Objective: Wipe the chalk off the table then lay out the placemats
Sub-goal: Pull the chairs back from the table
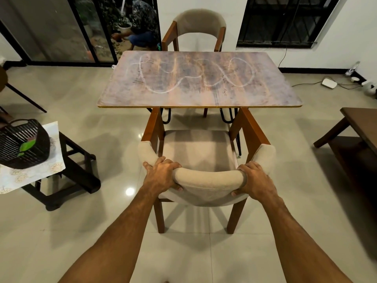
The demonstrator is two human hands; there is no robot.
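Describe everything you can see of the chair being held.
The chair has a brown wooden frame, a beige padded seat and a curved padded backrest. It stands upright on the tiled floor, facing the table, front just under its near edge. The left hand and right hand grip the backrest top, one near each end.

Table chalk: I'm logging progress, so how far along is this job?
Nothing looks done: the chalk loops are unwiped on the table, and no placemats lie on it. In hand: the left hand and right hand grip the near chair by its backrest. Left: wiping, then laying placemats; none are clearly visible.
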